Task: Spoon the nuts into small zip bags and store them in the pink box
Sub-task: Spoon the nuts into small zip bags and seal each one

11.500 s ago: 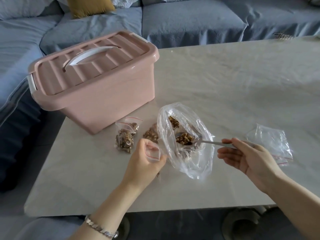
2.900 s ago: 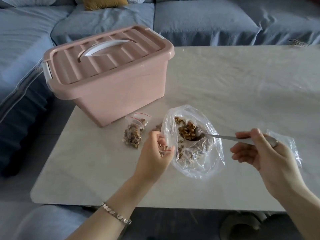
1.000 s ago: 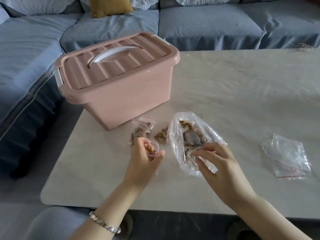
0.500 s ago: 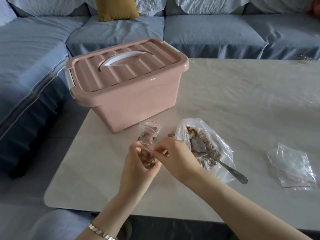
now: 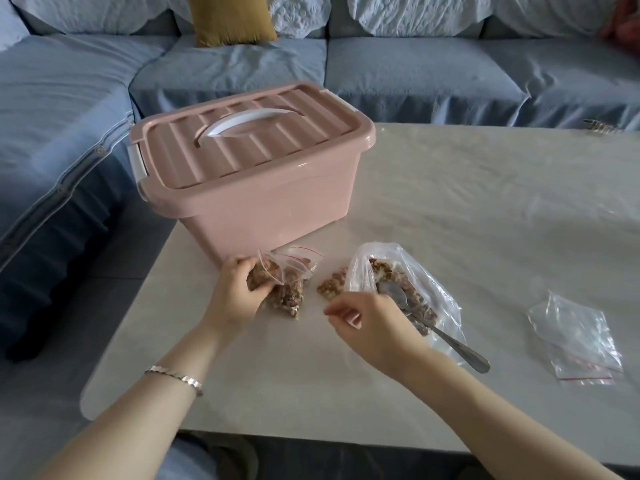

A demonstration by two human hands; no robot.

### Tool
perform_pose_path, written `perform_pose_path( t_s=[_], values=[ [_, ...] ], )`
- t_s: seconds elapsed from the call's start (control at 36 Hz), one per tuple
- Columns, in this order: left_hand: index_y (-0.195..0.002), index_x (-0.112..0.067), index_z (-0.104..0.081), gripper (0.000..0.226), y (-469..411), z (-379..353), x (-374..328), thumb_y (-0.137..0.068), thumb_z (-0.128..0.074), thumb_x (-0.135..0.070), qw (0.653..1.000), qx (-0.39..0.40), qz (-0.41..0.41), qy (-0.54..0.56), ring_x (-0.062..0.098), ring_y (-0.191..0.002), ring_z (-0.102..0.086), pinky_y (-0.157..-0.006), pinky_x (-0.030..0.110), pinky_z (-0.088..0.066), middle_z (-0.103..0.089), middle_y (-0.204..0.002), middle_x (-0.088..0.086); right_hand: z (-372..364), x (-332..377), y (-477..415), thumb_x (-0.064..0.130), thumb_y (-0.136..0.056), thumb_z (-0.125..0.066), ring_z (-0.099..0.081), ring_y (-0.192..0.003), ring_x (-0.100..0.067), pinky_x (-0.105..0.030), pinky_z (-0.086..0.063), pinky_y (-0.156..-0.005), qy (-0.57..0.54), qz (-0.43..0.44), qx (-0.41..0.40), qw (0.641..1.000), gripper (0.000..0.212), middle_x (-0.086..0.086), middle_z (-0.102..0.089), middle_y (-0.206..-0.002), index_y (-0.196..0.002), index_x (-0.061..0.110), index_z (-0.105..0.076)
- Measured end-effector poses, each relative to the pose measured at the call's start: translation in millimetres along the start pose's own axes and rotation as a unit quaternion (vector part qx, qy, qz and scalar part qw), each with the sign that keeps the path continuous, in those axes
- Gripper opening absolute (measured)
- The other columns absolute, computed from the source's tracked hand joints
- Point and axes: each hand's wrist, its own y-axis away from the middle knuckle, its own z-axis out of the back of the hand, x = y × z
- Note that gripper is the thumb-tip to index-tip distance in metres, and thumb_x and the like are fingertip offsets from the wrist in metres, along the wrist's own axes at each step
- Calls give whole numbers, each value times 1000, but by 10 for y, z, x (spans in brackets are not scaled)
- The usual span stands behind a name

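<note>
While the left hand [image 5: 239, 296] curls its fingers round a filled small zip bag [image 5: 268, 273] just in front of the pink box [image 5: 277, 202], its palm hides much of that bag, which overlaps a second filled bag [image 5: 292, 294] so closely that their edges are hard to separate. The right hand [image 5: 370, 320] is low over the table [image 5: 485, 220], fingers loosely bent with nothing visible in them. It covers the near edge of the large clear bag [image 5: 436, 292], where the spoon [image 5: 460, 351] lies with its bowl among the nuts [image 5: 381, 266] and its handle sticking out. Whether the small heap [image 5: 330, 289] beside that bag is bagged or loose I cannot tell; the box's lid is on.
</note>
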Motion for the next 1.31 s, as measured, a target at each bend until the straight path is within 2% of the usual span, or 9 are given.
perform_pose_path(
  t_s=[0.08, 0.28, 0.42, 0.53, 0.64, 0.81, 1.06, 1.19, 1.31],
  values=[
    [-102, -16, -63, 26, 12, -4, -4, -80, -69, -5, 997, 33, 29, 56, 24, -94, -58, -90, 32, -44, -62, -101, 13, 43, -95, 85, 17, -87, -59, -57, -77, -3, -26, -50, -80, 7, -19, 3, 1000, 16, 17, -60, -79, -96, 21, -70],
    [-138, -10, -40, 62, 204, 32, -139, -82, -67, -8, 996, 3, 84, 19, 21, -125, -46, -96, 20, -31, -51, -135, 8, 263, -249, 271, 22, -88, -59, -58, -78, 4, -8, -43, -75, 18, -22, -9, 1000, 15, 17, -64, -82, -97, 26, -70],
    [-125, -2, -49, 50, 422, -86, -468, -77, -59, -13, 995, -74, -64, -32, 27, -113, -49, -97, 31, -36, -54, -121, 13, 530, -483, 503, 16, -84, -65, -58, -80, 2, -10, -45, -70, 19, -23, -61, 998, 14, 22, -64, -79, -90, 27, -72],
    [-113, -5, -53, 39, 505, -258, -763, -78, -50, -22, 983, -34, -182, -15, 16, -101, -50, -92, 24, -37, -58, -106, 7, 818, -759, 694, 7, -83, -64, -60, -72, -5, -5, -43, -68, 45, -53, -163, 984, 15, 23, -60, -81, -90, 19, -71],
    [-103, -3, -62, 26, 527, -481, -981, -77, -66, -1, 982, -3, -188, -10, 8, -90, -49, -89, 11, -35, -60, -93, 1, 1104, -1259, 843, 8, -85, -61, -58, -81, -16, -12, -37, -68, 100, -158, -264, 946, 16, 1, -64, -96, -99, 11, -68],
    [-86, -11, -65, 5, 576, -592, -1197, -82, -64, -9, 978, 65, -198, -15, 11, -74, -59, -69, 24, -50, -63, -80, -7, 1306, -1864, 1044, 41, -80, -64, -44, -119, -27, -36, -39, -93, 226, -362, -116, 897, 45, -5, -50, -129, -118, 18, -57],
    [-86, -13, -64, 10, 638, -580, -1248, -81, -64, -5, 983, 105, -152, -15, 14, -72, -60, -66, 35, -52, -63, -80, -9, 1259, -1997, 1163, 22, -88, -58, -58, -96, -25, -29, -42, -70, 242, -311, -188, 900, 18, -3, -65, -101, -86, 11, -71],
    [-86, -14, -64, 11, 634, -609, -1327, -81, -65, -4, 983, 97, -153, 0, 9, -69, -56, -65, 33, -52, -60, -76, -13, 1229, -2010, 1173, 12, -86, -61, -57, -103, -33, -37, -34, -86, 256, -275, -245, 894, 12, -10, -67, -106, -85, 4, -70],
    [-86, -14, -65, 8, 636, -642, -1415, -80, -60, -15, 979, 92, -183, 12, 5, -72, -57, -64, 17, -47, -62, -76, -11, 1245, -1960, 1168, 23, -88, -58, -49, -108, -32, -36, -37, -85, 225, -356, -200, 885, 19, -11, -58, -115, -101, 11, -65]
  ],
)
